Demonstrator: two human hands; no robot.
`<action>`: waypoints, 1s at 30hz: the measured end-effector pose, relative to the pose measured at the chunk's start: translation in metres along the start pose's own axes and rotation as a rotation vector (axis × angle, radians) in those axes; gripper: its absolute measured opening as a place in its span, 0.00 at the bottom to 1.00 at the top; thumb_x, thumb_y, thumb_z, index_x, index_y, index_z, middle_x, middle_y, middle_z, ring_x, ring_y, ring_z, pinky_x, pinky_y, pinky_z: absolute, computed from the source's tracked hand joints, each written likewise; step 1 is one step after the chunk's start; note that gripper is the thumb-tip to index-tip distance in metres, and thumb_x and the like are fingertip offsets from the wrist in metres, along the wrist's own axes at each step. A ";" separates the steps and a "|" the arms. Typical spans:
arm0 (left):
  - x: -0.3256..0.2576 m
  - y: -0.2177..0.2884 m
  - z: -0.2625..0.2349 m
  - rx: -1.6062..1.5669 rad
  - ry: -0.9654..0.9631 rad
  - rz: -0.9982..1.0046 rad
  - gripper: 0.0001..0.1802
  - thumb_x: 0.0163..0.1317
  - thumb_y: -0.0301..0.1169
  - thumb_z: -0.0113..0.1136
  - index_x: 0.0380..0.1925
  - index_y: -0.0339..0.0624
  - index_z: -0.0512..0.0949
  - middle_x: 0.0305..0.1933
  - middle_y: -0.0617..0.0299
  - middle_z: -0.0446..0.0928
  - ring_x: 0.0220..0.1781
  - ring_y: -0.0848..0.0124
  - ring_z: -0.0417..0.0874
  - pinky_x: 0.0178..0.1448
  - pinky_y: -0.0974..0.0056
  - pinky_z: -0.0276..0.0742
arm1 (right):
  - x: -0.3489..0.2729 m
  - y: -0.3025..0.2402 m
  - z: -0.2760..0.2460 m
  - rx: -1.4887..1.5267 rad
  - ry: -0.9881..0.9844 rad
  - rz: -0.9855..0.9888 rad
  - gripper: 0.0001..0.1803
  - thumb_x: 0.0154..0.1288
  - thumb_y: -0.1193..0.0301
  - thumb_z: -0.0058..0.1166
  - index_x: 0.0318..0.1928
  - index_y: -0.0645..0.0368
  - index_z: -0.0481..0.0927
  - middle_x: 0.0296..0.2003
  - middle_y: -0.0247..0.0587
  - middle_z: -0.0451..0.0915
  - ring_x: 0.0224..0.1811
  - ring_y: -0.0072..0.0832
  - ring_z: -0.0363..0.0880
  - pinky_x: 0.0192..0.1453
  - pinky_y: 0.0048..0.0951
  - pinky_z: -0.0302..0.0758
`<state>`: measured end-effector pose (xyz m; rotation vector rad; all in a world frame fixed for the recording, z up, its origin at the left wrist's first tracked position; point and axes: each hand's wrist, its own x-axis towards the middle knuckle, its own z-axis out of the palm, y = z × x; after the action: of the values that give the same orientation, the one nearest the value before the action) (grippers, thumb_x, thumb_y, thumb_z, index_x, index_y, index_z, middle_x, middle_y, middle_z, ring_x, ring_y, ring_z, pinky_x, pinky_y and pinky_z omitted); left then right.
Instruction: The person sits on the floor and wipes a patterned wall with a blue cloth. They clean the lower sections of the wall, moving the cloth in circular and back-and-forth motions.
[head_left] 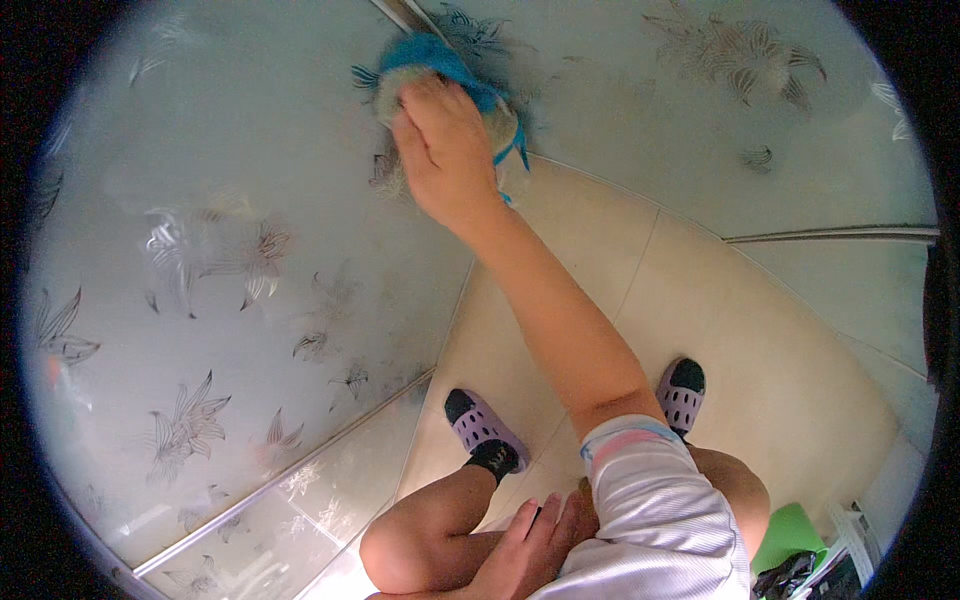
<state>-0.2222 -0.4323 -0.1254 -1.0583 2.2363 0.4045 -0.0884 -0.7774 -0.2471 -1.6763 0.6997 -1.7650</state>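
My right hand (440,135) reaches up and away from me, fingers closed on a cloth (430,55) in blue and pale beige. The cloth is pressed against a frosted glass panel (240,340) with dark and silvery flower patterns, near the corner where it meets another panel. Part of the cloth hangs below my wrist, its blue edge loose. My left hand (540,540) lies by my lap with its fingers stretched out, beside my right sleeve. Nothing shows in it, though its fingertips are partly hidden.
A second frosted panel (650,110) with a metal strip (830,235) stands at the far right. Beige tiled floor (590,230) lies between. My feet wear purple clogs (490,432). A green container (788,540) and a black bag (790,577) are at the lower right.
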 end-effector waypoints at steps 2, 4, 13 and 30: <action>0.000 -0.009 -0.006 -0.001 -0.037 -0.006 0.30 0.67 0.39 0.47 0.70 0.53 0.65 0.74 0.54 0.64 0.70 0.58 0.69 0.74 0.47 0.59 | -0.001 0.010 0.003 -0.006 0.032 -0.068 0.08 0.69 0.72 0.53 0.43 0.65 0.75 0.43 0.55 0.77 0.46 0.56 0.74 0.55 0.49 0.70; 0.001 -0.011 -0.003 -0.224 0.017 -0.092 0.32 0.66 0.37 0.50 0.71 0.51 0.65 0.74 0.53 0.65 0.71 0.56 0.68 0.75 0.46 0.60 | -0.008 0.024 0.007 -0.032 0.057 -0.078 0.09 0.69 0.72 0.54 0.43 0.65 0.74 0.42 0.55 0.76 0.45 0.56 0.73 0.54 0.49 0.70; 0.003 -0.022 -0.012 -0.133 -0.068 -0.059 0.33 0.66 0.39 0.46 0.72 0.51 0.62 0.75 0.57 0.64 0.72 0.61 0.68 0.76 0.48 0.57 | -0.233 0.174 -0.004 0.047 -0.118 0.982 0.22 0.80 0.61 0.45 0.62 0.65 0.70 0.59 0.44 0.76 0.62 0.38 0.72 0.70 0.34 0.64; -0.034 0.016 0.008 -0.074 0.055 -0.216 0.32 0.64 0.36 0.46 0.69 0.37 0.67 0.72 0.55 0.67 0.70 0.62 0.69 0.78 0.55 0.57 | -0.416 -0.028 0.001 0.187 -1.009 1.405 0.29 0.79 0.57 0.45 0.70 0.63 0.65 0.66 0.42 0.73 0.66 0.34 0.71 0.71 0.29 0.65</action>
<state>-0.2152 -0.3986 -0.1093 -1.3493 2.1400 0.3715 -0.0794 -0.4539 -0.5103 -1.1154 0.8063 0.0315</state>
